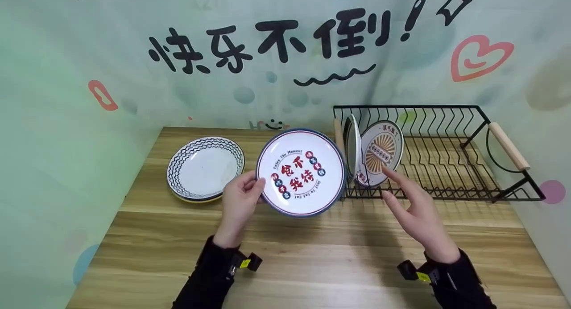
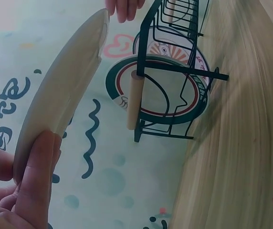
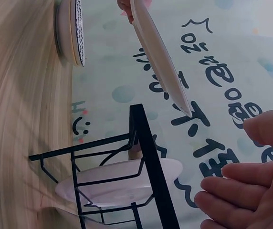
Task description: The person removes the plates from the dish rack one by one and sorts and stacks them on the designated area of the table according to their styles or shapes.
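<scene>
My left hand (image 1: pixel 238 202) pinches the left edge of a round white plate (image 1: pixel 301 173), its thumb over the rim. The plate has a blue rim and red characters, and is held above the table with its face toward the head camera. My right hand (image 1: pixel 419 211) is free of the plate, fingers extended, in front of the black wire dish rack (image 1: pixel 410 106). Two plates stand in the rack's left end: one seen edge-on (image 1: pixel 353 148), the other with an orange sunburst (image 1: pixel 388 144). In the right wrist view the held plate (image 3: pixel 160 57) appears from the side.
White dishes with a wavy black rim (image 1: pixel 205 168) lie stacked at the table's back left; how many cannot be told. The rack has wooden handles (image 1: pixel 508 146) and stands along the back right. A printed cloth (image 1: pixel 285 95) hangs behind the wooden table (image 1: pixel 303 264).
</scene>
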Demonstrator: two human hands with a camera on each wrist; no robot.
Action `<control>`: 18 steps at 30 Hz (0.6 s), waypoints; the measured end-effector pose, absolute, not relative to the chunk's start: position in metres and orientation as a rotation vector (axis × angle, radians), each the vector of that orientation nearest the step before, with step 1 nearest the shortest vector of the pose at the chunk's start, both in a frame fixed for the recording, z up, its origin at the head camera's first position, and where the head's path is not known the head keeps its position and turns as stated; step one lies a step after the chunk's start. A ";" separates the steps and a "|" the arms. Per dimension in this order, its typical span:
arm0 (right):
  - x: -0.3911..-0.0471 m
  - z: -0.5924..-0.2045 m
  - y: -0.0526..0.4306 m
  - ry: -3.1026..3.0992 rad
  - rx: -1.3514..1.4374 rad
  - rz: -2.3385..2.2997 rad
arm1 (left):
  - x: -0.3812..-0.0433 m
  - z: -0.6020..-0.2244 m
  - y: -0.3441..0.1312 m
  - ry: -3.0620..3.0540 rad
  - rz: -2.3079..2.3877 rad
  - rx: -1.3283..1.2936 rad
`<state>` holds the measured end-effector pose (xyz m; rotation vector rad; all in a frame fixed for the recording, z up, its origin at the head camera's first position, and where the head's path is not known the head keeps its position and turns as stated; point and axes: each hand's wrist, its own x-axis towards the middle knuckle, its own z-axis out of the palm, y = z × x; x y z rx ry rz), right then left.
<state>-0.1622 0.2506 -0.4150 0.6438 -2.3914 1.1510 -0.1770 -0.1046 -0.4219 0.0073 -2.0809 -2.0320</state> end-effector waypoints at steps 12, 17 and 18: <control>-0.162 -0.416 0.254 -2.390 0.616 1.110 | -0.180 -0.429 -0.114 -2.041 -2.091 0.096; -0.162 -0.417 0.257 -2.387 0.603 1.078 | -0.183 -0.435 -0.116 -2.048 -2.083 0.126; -0.163 -0.417 0.257 -2.385 0.605 1.070 | -0.184 -0.436 -0.117 -2.054 -2.079 0.136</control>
